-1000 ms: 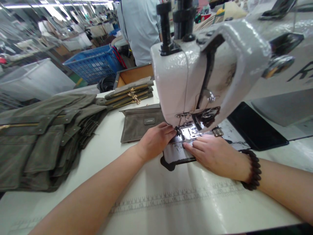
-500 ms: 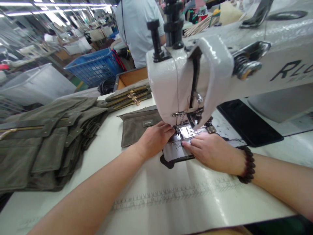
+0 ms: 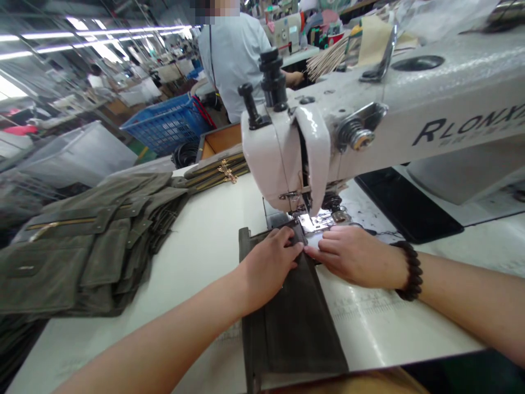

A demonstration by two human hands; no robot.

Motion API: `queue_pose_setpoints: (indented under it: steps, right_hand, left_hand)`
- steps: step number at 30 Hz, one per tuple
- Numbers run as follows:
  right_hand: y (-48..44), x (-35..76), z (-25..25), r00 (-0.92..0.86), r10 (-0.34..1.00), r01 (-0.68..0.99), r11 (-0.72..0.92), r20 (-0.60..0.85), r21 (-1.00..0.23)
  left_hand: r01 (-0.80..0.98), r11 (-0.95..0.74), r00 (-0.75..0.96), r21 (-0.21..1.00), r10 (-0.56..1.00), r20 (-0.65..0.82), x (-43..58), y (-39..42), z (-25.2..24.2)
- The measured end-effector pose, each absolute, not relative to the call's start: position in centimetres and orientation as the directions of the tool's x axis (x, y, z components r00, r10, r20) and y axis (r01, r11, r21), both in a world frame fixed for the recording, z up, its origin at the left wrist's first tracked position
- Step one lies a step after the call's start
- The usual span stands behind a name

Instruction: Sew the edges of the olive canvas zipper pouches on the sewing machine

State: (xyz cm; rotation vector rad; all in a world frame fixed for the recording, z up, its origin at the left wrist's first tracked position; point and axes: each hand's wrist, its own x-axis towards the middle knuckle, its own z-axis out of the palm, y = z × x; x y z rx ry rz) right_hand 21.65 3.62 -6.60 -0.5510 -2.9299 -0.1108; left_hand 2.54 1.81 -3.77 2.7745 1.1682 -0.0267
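Observation:
A dark olive fabric bag piece [image 3: 305, 328] lies under my hands, its top edge by the needle of the white sewing machine [image 3: 283, 158]. From there it runs down toward the table's front edge. My left hand [image 3: 268, 268] rests on it with bent fingers, gripping the upper edge near the presser foot. Beside it, my right hand [image 3: 355, 254] has curled fingers, and its thumb and fingertip pinch at the piece's right edge, close to the left fingertips. A dark beaded bracelet [image 3: 408, 271] is on my right wrist. The presser foot is partly hidden.
Stacked olive bag pieces [image 3: 102, 246] lie at left, and zippered pieces with gold pulls [image 3: 225, 172] behind. A black tablet-like slab [image 3: 408, 202] lies under the machine arm. Beyond are a blue crate [image 3: 168, 123] and a person in a light shirt [image 3: 233, 60].
The bag piece has turned from lying left of the needle to running down toward the front edge. My left hand has shifted slightly nearer me; the right stays near the needle. The view has shifted.

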Motion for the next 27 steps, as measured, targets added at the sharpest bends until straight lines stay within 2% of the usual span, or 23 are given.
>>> queue_pose_setpoints:
  steps: [7,13,16,18,22,27]
  right_hand:
    - [3.7,21.5,-6.8,-0.917,0.366,0.378,0.924,0.158,0.054]
    - [3.0,21.5,-5.9,-0.9,0.433,0.435,0.898,0.051,0.06]
    - [1.3,22.0,-4.7,-0.894,0.449,0.448,0.891,0.006,0.069]
    - [-0.6,22.7,-4.0,-0.907,0.422,0.422,0.906,0.01,0.033]
    - [-5.0,24.0,-4.0,-0.911,0.391,0.383,0.92,0.132,-0.082]
    - [-8.2,24.3,-6.2,-0.83,0.399,0.421,0.906,0.39,-0.032]
  left_hand:
    - [0.734,-0.661,0.675,0.157,0.736,-0.053,2.4,1.7,-4.4]
    - [0.673,-0.737,0.737,0.066,0.675,0.024,3.0,-1.2,-3.4]
    - [0.658,-0.744,0.743,0.117,0.667,0.057,3.3,-4.9,-2.8]
    - [0.654,-0.742,0.738,0.146,0.668,0.093,3.4,-7.2,-3.0]
    - [0.62,-0.749,0.719,0.236,0.662,0.212,3.1,-9.4,-4.5]
    - [0.6,-0.636,0.567,0.486,0.766,0.303,2.6,-9.1,-4.9]
